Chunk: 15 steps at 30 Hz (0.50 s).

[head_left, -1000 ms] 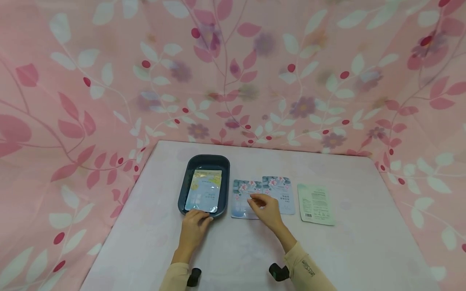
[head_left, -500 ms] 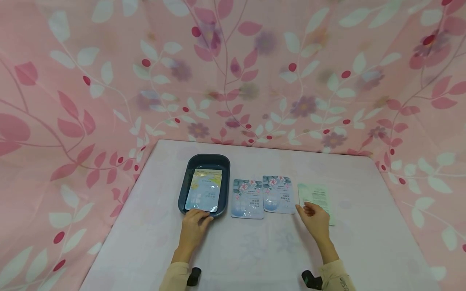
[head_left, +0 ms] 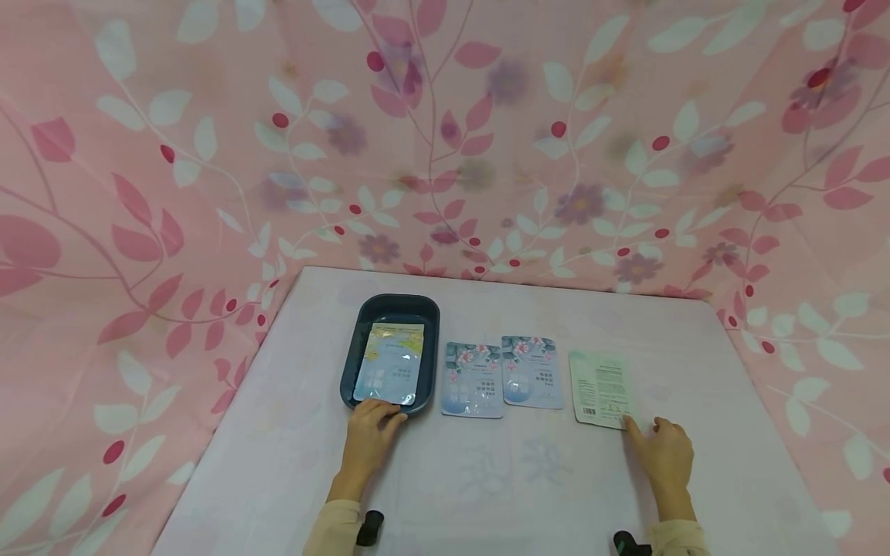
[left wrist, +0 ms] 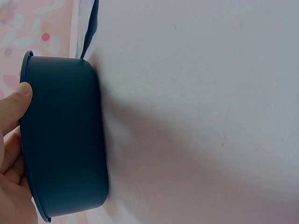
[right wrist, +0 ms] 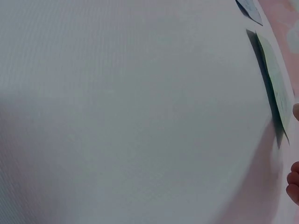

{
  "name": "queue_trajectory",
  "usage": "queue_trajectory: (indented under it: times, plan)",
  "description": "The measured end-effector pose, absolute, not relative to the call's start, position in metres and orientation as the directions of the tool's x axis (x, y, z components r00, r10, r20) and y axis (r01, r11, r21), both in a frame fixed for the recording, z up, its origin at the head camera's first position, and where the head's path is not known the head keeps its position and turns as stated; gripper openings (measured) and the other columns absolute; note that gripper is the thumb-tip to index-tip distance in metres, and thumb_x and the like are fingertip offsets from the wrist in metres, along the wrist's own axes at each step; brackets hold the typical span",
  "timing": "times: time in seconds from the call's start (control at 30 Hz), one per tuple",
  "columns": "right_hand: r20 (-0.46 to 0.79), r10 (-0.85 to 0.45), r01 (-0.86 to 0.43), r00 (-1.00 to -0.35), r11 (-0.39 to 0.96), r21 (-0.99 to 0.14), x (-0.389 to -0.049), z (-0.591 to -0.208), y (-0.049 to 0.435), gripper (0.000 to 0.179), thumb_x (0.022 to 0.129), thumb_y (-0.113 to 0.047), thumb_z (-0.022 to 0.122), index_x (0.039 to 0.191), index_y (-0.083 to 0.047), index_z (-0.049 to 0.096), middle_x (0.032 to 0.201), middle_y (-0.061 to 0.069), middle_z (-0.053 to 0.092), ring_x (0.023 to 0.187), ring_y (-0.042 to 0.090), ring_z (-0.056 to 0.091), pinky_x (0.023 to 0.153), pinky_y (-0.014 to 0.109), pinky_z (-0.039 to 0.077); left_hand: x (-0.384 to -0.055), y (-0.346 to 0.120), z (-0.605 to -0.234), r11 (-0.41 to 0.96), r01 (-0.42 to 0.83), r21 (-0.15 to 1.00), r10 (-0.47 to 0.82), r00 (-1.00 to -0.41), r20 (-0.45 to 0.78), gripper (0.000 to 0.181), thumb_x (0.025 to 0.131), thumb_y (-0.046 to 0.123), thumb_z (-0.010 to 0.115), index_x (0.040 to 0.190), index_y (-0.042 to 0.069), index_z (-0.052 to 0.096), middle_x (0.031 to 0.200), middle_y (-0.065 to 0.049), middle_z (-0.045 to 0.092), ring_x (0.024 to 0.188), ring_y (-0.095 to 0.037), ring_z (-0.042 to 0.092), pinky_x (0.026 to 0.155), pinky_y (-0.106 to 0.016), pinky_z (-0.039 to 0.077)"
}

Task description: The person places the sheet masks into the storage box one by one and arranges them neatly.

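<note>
My left hand grips the near rim of a dark blue tray; in the left wrist view the thumb lies over the rim of this tray. A yellow and blue sachet lies inside it. My right hand is just off the lower right corner of a pale green sachet, fingers loosely bent and thumb toward that corner. Nothing shows in its grasp. At the right wrist view's edge, only fingertips show beside the green sachet; whether the thumb touches it, I cannot tell.
Two blue floral sachets, a left one and a right one, lie side by side between tray and green sachet. White cloth covers the table. A pink floral curtain stands behind and at both sides.
My right hand has moved right, from over the blue floral sachets, across the green sachet, to its lower right corner. The left hand and tray have stayed put.
</note>
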State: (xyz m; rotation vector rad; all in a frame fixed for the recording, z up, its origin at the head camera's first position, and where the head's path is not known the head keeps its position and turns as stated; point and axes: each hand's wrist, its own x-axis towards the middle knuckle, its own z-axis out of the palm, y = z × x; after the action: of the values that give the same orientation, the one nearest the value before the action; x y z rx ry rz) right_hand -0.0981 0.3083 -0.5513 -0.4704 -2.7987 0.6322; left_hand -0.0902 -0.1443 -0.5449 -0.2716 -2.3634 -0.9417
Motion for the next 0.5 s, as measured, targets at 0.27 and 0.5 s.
queue_trajectory:
  times: [0.27,0.5]
  plan:
    - [0.108,0.377,0.306,-0.920,0.862,-0.403,-0.104,-0.564,0.308,0.061,0.083,-0.036,0.066,0.094,0.023,0.057,0.094,0.042,0.053,0.091,0.055,0.049,0.078,0.059,0.039,-0.090,-0.143,-0.545,0.731,0.371,0.573,-0.029,-0.822,0.569,0.019,0.063,0.001,0.084,0.077,-0.001,0.071,0.076,-0.005,0.066,0.076,-0.021,0.060,0.071,-0.036,0.049]
    - [0.056,0.378,0.325,-0.924,0.855,-0.405,-0.110,-0.567,0.300,0.064,0.085,-0.038,0.064,0.102,0.023,0.056,0.102,0.041,0.049,0.098,0.054,0.045,0.082,0.059,0.038,-0.090,-0.144,-0.545,0.727,0.348,0.592,-0.037,-0.841,0.540,0.018,0.065,0.004,0.083,0.078,0.000,0.072,0.077,-0.005,0.067,0.077,-0.020,0.060,0.072,-0.037,0.050]
